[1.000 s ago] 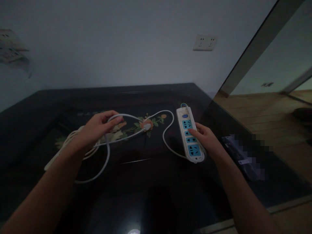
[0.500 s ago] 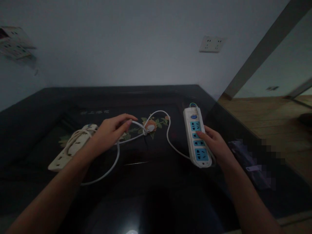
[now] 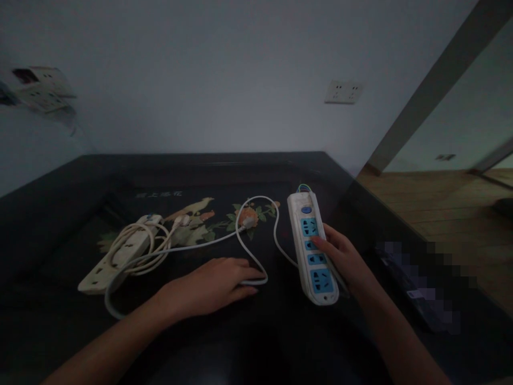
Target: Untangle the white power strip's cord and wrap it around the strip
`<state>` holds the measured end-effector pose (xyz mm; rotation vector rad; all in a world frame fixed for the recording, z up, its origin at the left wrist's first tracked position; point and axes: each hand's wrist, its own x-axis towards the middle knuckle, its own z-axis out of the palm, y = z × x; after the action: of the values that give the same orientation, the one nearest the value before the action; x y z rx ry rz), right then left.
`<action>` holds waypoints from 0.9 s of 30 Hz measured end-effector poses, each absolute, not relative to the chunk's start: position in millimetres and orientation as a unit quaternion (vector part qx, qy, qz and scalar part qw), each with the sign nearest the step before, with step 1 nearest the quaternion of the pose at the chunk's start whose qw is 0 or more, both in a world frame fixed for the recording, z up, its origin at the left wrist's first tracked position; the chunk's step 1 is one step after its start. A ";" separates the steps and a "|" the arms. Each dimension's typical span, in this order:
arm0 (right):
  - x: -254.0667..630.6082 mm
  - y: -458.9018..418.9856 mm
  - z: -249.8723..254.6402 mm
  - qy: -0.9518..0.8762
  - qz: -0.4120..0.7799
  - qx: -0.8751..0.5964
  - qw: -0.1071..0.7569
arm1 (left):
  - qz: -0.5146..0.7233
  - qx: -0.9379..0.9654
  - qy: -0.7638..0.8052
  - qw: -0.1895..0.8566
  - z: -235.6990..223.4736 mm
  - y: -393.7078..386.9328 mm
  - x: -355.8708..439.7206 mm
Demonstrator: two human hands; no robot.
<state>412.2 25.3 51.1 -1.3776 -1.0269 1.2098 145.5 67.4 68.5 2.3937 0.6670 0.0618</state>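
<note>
At left, a cream power strip (image 3: 134,244) lies on the black table (image 3: 296,342), the left hand (image 3: 218,286) grasps a white cord (image 3: 256,197), a plug (image 3: 251,221) rests on the flower print (image 3: 263,208), and, at right, a blue-socketed strip (image 3: 316,259) is gripped along its right edge by the right hand (image 3: 342,259).

Pale Chinese characters (image 3: 159,194) run in a row on the dark tabletop (image 3: 208,174), at nine o'clock in the view: 上 stands second and 花 last, the others too faint to read surely. At four o'clock, a dark package (image 3: 396,270) bears a pale label (image 3: 417,294), too small and blurred to read.
</note>
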 end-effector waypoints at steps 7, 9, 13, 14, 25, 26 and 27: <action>386.1 13.8 54.0 -0.472 0.539 -0.505 0.481 | 0.103 0.875 0.315 0.353 77.6 66.8 151.1; 373.6 8.7 52.0 -0.489 0.556 -0.470 0.480 | 0.147 0.842 0.320 0.410 79.1 64.3 155.0; 349.9 -0.9 43.1 -0.510 0.593 -0.413 0.467 | 0.190 0.753 0.303 0.552 72.3 59.3 161.9; 345.7 -2.5 41.0 -0.513 0.593 -0.413 0.463 | 0.199 0.730 0.304 0.579 69.5 58.7 163.1; 340.2 -5.6 41.1 -0.558 0.514 -0.478 0.443 | 0.301 0.609 0.323 0.659 63.5 56.1 169.4; 341.0 -5.4 41.0 -0.559 0.498 -0.495 0.441 | 0.309 0.603 0.330 0.657 63.4 56.2 169.3; 341.9 -5.2 40.8 -0.562 0.476 -0.512 0.443 | 0.316 0.595 0.337 0.657 62.9 56.3 169.1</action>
<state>341.9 -5.2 40.8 -1.2705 -1.3935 1.1799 169.1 56.3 62.9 1.3483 0.7645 0.7157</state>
